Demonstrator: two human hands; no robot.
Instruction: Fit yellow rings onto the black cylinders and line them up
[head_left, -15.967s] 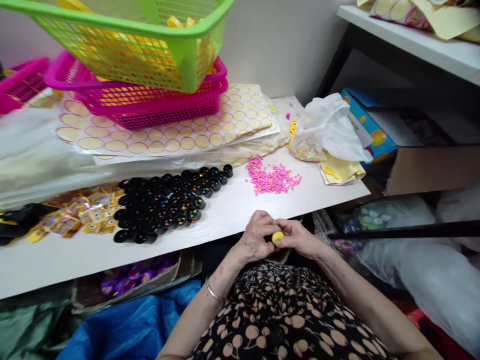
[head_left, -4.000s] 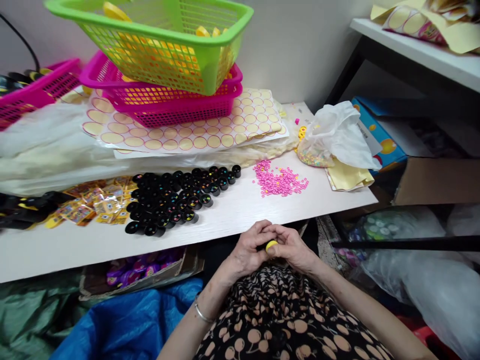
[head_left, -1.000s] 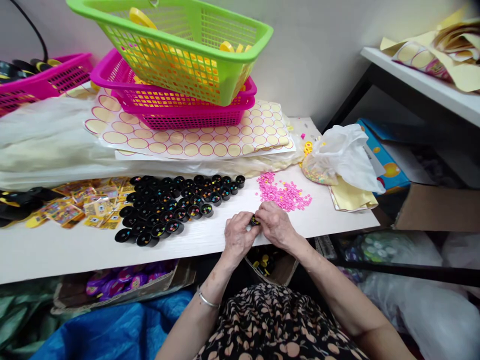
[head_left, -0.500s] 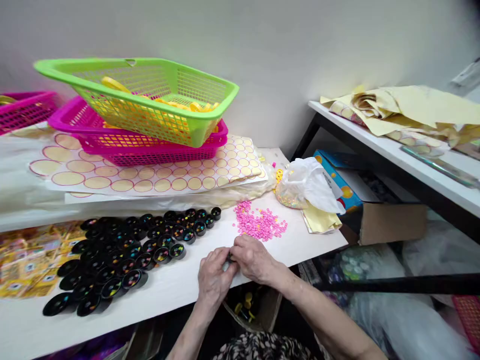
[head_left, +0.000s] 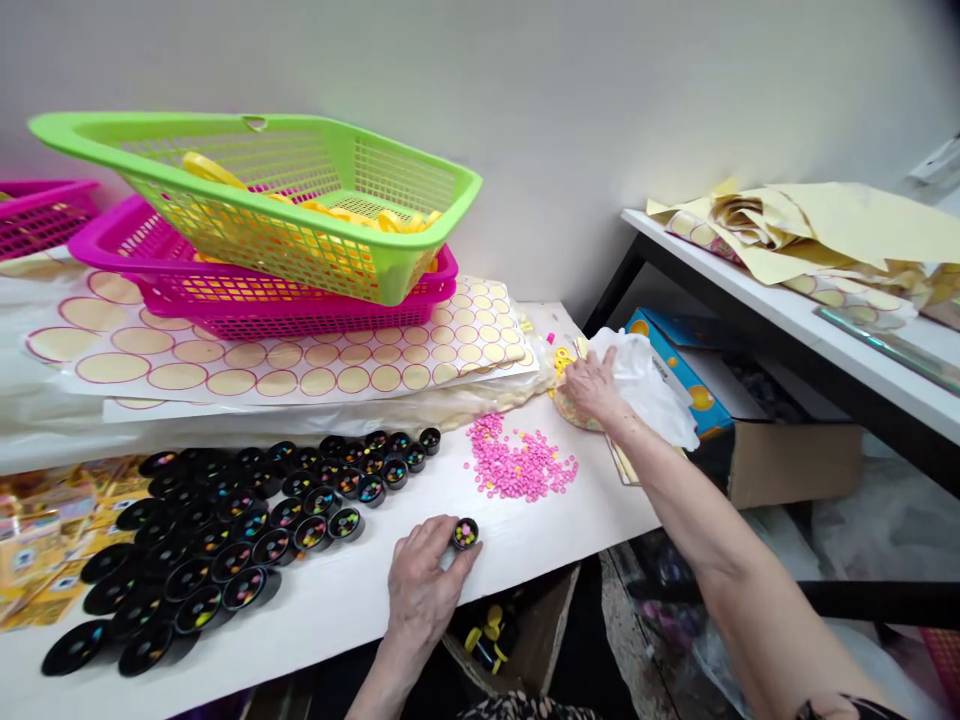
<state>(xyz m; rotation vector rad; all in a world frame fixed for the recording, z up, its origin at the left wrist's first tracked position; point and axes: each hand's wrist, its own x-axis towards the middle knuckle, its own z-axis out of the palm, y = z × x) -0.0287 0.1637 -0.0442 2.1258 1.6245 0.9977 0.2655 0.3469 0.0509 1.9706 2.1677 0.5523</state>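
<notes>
My left hand (head_left: 426, 572) rests on the white table with thumb and fingers around a small round black cup (head_left: 466, 536). The cup stands upright, and pink and yellow bits show inside it. Farther back, my right hand (head_left: 594, 388) reaches over a clear plastic bag of small coloured bits (head_left: 577, 412), fingers apart; its fingertips are partly hidden. Small yellow pieces (head_left: 561, 358) lie just beyond that hand. A loose spread of pink bits (head_left: 525, 465) with a few yellow ones lies between my hands.
Many black cups (head_left: 255, 525) holding coloured bits stand at the left, beside printed yellow packets (head_left: 45, 560). Behind are sticker sheets (head_left: 311, 382) under a pink basket (head_left: 300, 315) and a green basket (head_left: 442, 190). An open cardboard box (head_left: 795, 465) sits at the right, below a shelf (head_left: 795, 300).
My hands have parted. The right has moved forward and right to the plastic bag. The left stays near the table's front edge, and the black cup in it is now plainly visible.
</notes>
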